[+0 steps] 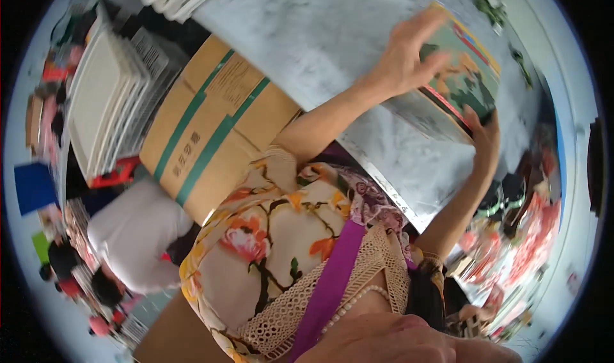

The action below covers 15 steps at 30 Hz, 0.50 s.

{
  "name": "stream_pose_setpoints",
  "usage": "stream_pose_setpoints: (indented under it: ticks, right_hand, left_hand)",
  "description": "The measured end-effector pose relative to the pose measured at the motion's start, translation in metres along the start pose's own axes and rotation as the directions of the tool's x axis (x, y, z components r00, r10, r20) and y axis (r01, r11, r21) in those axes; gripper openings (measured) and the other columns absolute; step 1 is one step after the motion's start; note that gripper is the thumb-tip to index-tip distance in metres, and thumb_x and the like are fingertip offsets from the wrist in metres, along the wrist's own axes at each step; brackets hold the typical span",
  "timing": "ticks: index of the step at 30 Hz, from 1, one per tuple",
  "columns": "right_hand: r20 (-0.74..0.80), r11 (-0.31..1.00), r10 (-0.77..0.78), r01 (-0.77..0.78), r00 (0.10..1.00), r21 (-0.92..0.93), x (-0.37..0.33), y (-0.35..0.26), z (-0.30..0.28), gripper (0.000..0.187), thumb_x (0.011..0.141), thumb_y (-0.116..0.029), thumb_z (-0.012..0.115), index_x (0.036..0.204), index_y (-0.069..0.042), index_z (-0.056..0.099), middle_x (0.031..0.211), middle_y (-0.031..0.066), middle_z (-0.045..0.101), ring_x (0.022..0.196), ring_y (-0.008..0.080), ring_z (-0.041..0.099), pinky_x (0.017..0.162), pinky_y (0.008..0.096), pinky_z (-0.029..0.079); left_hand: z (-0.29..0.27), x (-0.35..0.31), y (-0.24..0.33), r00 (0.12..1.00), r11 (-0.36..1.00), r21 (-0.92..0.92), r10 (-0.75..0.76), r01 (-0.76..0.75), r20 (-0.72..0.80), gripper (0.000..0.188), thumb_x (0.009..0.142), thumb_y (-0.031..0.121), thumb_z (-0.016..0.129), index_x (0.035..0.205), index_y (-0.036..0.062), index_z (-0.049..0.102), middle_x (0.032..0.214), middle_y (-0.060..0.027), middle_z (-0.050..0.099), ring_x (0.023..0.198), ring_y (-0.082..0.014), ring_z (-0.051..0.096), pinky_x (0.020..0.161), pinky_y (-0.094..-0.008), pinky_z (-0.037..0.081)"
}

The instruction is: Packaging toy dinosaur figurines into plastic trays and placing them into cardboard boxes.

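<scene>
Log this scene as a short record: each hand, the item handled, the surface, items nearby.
Item: printed green box with red-and-yellow edging
Left hand: fingers spread at the box's upper-left edge
Right hand: gripping its lower-right corner
Surface: mottled grey tabletop beneath the box
Nearby, to the left: brown cardboard carton with green tape; stacked white plastic trays

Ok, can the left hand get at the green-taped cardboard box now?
Probably yes: the cardboard box sits close by the left forearm with nothing seen between, though the left hand is busy at the picture box.
</scene>
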State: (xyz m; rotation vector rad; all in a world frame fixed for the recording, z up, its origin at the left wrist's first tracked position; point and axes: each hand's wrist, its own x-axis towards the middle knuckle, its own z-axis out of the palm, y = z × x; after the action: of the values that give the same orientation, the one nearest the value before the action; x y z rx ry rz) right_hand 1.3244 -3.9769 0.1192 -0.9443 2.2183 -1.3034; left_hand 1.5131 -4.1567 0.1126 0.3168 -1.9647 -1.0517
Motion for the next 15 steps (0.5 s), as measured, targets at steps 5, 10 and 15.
stream_pose_setpoints:
  ticks: [5, 10, 15]
  right_hand:
    - [-0.030, 0.985, -0.009, 0.014, 0.999, 0.170, -0.018, -0.009, 0.010, 0.057, 0.087, -0.021, 0.068, 0.131, 0.008, 0.048, 0.116, 0.0121, 0.061, 0.100, 0.0155, 0.057, 0.089, 0.0259, 0.044]
    - [0.206, 0.952, -0.217, 0.160, 0.954, 0.261, -0.067, -0.081, 0.087, 0.054, 0.089, -0.007, 0.061, 0.135, 0.011, 0.041, 0.124, 0.0120, 0.057, 0.110, 0.0160, 0.053, 0.097, 0.0274, 0.038]
    - [0.441, 0.904, -0.425, 0.396, 0.790, 0.162, -0.073, -0.118, 0.186, 0.050, 0.086, -0.022, 0.068, 0.128, -0.001, 0.053, 0.106, 0.0132, 0.068, 0.086, 0.0157, 0.062, 0.077, 0.0313, 0.051]
  left_hand:
    - [-0.005, -0.017, -0.021, 0.940, 0.877, -0.339, -0.325, 0.340, 0.101, 0.081, 0.088, 0.041, 0.061, 0.144, -0.0053, 0.025, 0.145, -0.0223, 0.033, 0.137, -0.0319, 0.030, 0.111, -0.0375, 0.027]
    - [-0.124, -0.106, 0.018, 0.938, 0.956, -0.167, -0.273, 0.241, -0.212, 0.082, 0.083, 0.028, 0.070, 0.148, 0.0059, 0.026, 0.151, -0.0172, 0.028, 0.129, -0.0225, 0.042, 0.098, -0.0323, 0.044]
    - [-0.196, -0.170, 0.101, 0.634, 0.930, -0.312, -0.362, 0.195, -0.683, 0.060, 0.083, 0.007, 0.050, 0.140, -0.0044, 0.038, 0.146, -0.0186, 0.037, 0.129, -0.0340, 0.044, 0.101, -0.0411, 0.045]
